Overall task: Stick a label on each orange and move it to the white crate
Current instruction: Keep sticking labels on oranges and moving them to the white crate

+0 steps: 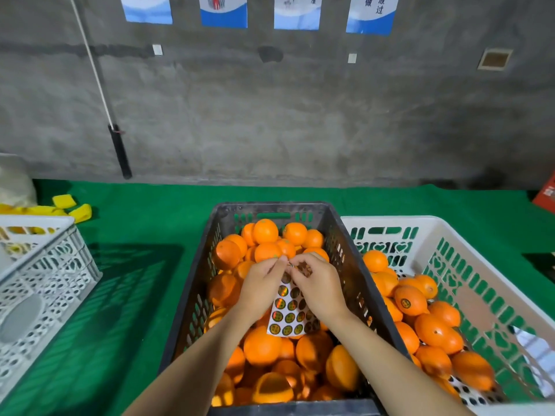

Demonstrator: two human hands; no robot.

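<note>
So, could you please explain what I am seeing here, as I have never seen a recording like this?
There is no machine here. One camera, worn on the person's head, looks down at their two bare hands. On a green cloth stand a black crate full of oranges and, to its right, a white crate holding more, including a labelled orange. The left hand holds a sticker sheet over the black crate. The right hand pinches its top edge, seemingly peeling a label.
</note>
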